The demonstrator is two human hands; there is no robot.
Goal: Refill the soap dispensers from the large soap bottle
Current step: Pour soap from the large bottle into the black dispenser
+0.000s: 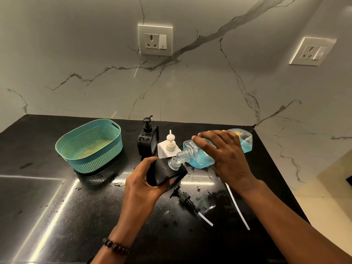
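Nearest on the black counter (57, 216) lies a black pump (184, 197) with its tube. Just beyond, the left hand (141, 185) grips a tilted black dispenser (165, 173). Right hand (222, 151) fingers wrap over the large bottle (202, 157) of blue soap, tipped so its neck meets the dispenser's clear mouth. Behind stand a white dispenser (168, 148), another black dispenser (148, 140) and a teal basket (91, 145).

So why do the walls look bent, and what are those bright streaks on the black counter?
Head view: the wide-angle lens bows the wall's edges and tilts the right socket; the streaks are glare from lights off the glossy counter. Hands and soap bottle stay sharp.
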